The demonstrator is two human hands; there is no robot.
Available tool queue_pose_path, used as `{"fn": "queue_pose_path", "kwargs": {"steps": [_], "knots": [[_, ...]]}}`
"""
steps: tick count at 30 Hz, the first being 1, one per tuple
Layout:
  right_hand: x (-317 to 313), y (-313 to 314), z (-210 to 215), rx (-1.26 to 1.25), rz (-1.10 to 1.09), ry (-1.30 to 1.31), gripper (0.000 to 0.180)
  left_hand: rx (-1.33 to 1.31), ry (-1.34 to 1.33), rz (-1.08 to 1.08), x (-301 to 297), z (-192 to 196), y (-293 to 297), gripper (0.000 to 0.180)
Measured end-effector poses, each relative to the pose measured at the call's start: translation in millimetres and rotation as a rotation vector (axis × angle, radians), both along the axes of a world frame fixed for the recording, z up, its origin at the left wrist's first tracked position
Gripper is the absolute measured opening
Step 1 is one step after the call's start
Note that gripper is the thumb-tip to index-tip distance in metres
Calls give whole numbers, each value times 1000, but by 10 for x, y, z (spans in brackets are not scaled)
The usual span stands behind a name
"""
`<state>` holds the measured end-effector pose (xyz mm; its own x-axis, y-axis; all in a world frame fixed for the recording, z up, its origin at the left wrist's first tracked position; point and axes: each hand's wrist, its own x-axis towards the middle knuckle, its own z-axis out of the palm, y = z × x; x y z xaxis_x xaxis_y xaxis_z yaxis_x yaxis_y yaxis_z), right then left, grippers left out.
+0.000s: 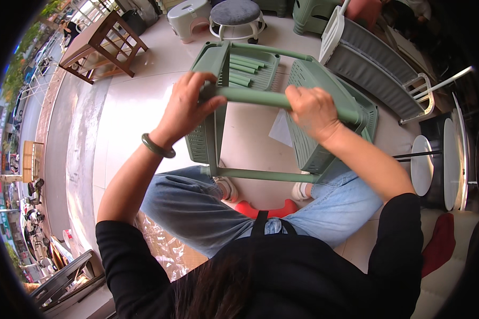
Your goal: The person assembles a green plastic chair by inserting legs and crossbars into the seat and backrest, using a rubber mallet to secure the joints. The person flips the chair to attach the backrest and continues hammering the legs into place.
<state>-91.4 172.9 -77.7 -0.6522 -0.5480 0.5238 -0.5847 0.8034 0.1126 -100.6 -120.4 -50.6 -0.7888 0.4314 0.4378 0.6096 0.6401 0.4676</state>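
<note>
From your head camera, you are looking down at your own two hands, which are working above a green plastic rack [221, 133] standing on the pale floor [250, 143] between your knees. A thick green tube [258, 97] is lying crosswise in your hands, nearly level and sloping slightly down to the right. The grip of your left hand [185, 103] is closing around the tube's left end, with the thumb pointing inward along it; slight blur is softening the fingertips. The grip of your right hand [315, 112] is wrapping over the tube to the right of its middle, so one stretch is showing between your hands and another is running on past the right one toward the rack's right corner.

Below the tube, slotted green panels are forming the rack's sides. Beyond it, several short green tubes [245, 66] are resting in a slotted tray [271, 74]. A white sheet [281, 128] is lying beside the right panel [303, 143].
</note>
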Motion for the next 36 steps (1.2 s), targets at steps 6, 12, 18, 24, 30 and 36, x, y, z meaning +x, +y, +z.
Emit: {"fn": "queue_pose_path", "kwargs": {"steps": [6, 12, 18, 24, 30, 36], "knots": [[845, -201, -866, -150, 66, -450, 31, -299, -405, 41, 809, -930, -144, 69], [896, -240, -1043, -114, 12, -900, 31, -442, -538, -40, 862, -1152, -133, 75], [910, -351, -1226, 170, 15, -1272, 30, -488, -1018, -176, 699, -1426, -84, 79], [203, -160, -1083, -64, 3, -1186, 34, -432, -995, -104, -103, -1584, -189, 43], [-1499, -285, -1277, -53, -201, -655, 59, -131, -540, 355, -1526, -1838, -87, 88], [-2409, -292, -1645, 139, -390, -886, 46, -183, -667, 490, -2131, -2065, 192, 94]]}}
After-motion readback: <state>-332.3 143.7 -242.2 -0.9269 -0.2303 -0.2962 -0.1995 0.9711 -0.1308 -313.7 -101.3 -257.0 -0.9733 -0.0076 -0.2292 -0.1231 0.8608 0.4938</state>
